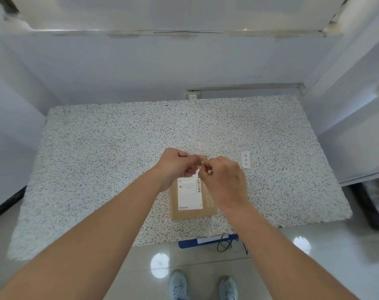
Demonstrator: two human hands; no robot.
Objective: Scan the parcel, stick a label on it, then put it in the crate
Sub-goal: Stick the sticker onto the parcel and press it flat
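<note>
Head view, near to far. Pale shoes (202,285) on glossy floor tiles at bottom. Under the near edge of the tabletop (97,159): a blue item (206,242) with a black cable (224,245) looped beside it.

Brown cardboard parcel (193,198) lies flat on the speckled tabletop, close to the near edge, right of centre. A white printed shipping label (189,195) with a barcode already sits on its top face.

Both forearms reach in over the near edge. Left hand (176,165) and right hand (224,180) meet just above the parcel's far end, fingertips pinched together on a small pale piece (202,158); whether it is a sticker or its backing, cannot tell. Each grip is closed on that piece.

A small white strip (246,159) with dark marks lies on the tabletop right of the hands, apart from the parcel.

Beyond the far edge: white wall, a wall socket (192,96).
</note>
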